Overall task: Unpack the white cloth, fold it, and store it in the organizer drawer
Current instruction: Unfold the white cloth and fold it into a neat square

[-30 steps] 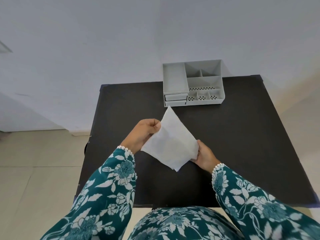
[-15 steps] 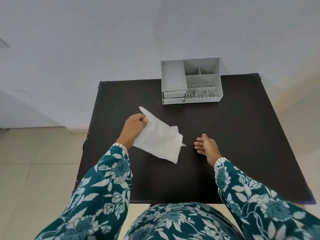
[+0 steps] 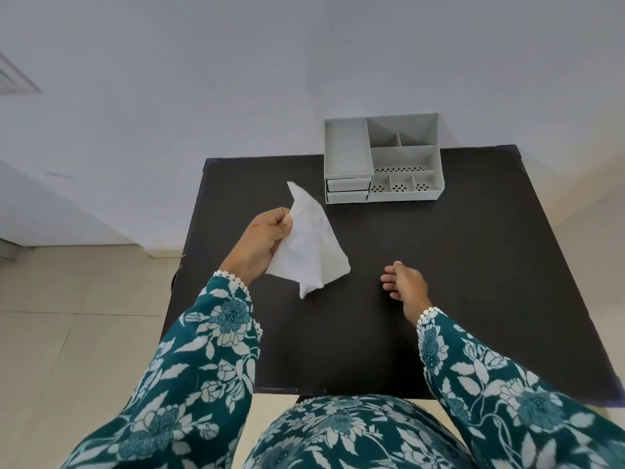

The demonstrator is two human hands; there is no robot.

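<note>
Cloth out and in hand, fold unfinished, drawers shut.

Our left hand (image 3: 260, 243) pinches the white cloth (image 3: 313, 247) by one edge, so it hangs loosely bunched above the black bench (image 3: 439, 265), not yet a neat fold. Our right hand (image 3: 404, 282) hovers nearby, fingers loosely spread and holding nothing. We judge that folding remains, then opening a drawer (image 3: 347, 184) of the grey organizer (image 3: 382, 157) at the bench's far edge.

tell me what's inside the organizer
The organizer shows open top compartments, all apparently empty; some have perforated floors. Its two small drawers at the front left are shut, so their contents cannot be seen. The cloth is in the left hand.
</note>
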